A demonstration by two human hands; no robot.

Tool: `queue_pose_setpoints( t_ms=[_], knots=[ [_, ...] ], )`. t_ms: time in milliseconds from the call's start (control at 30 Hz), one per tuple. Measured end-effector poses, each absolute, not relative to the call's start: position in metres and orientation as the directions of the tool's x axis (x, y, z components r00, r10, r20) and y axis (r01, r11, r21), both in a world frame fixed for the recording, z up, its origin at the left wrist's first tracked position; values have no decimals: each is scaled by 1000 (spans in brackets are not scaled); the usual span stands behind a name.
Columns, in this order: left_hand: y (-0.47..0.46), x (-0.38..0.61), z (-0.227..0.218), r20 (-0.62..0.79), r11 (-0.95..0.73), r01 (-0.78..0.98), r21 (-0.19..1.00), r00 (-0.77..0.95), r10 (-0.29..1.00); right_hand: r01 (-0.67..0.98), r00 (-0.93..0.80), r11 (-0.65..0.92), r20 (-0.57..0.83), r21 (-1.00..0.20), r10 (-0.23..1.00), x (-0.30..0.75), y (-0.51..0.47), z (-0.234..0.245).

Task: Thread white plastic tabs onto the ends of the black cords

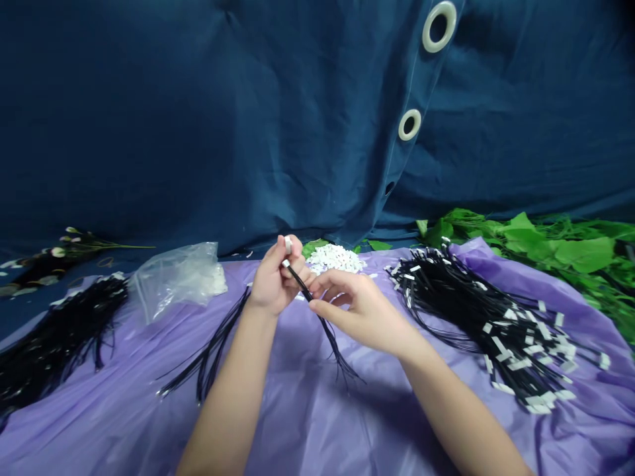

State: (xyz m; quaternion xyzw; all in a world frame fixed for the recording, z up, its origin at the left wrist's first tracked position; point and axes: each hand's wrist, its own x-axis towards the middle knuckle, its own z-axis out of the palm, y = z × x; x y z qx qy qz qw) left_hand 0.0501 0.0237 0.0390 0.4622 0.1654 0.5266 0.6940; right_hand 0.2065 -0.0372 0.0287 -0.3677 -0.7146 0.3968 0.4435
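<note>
My left hand (pixel 276 279) is closed, pinching a small white plastic piece (pixel 288 244) at its fingertips above the end of a thin black cord bundle (pixel 322 324). My right hand (pixel 350 305) pinches that same black cord lower down, fingers curled around it. The cord's loose strands hang down to the purple sheet (pixel 317 423). Just behind my hands lies a small heap of white plastic pieces (pixel 336 258). A short bunch of black cords (pixel 213 354) lies under my left forearm.
A large pile of black cords with white tags (pixel 491 324) lies at the right. Another pile of black cords (pixel 54 337) lies at the left, beside a clear plastic bag (pixel 178 274). Green leaves (pixel 546 248) sit at the back right; a blue curtain (pixel 248 119) hangs behind.
</note>
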Motion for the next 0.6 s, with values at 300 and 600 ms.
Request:
queue_pose_setpoints(
  t_ms=[300, 600],
  knots=[
    [38, 58, 21, 266, -87, -485, 870, 313, 912, 273, -334, 427, 331, -862, 882, 197, -30, 16],
    [38, 56, 21, 363, -276, -353, 894, 210, 908, 289, -338, 343, 240, -894, 910, 194, -29, 17]
  ],
)
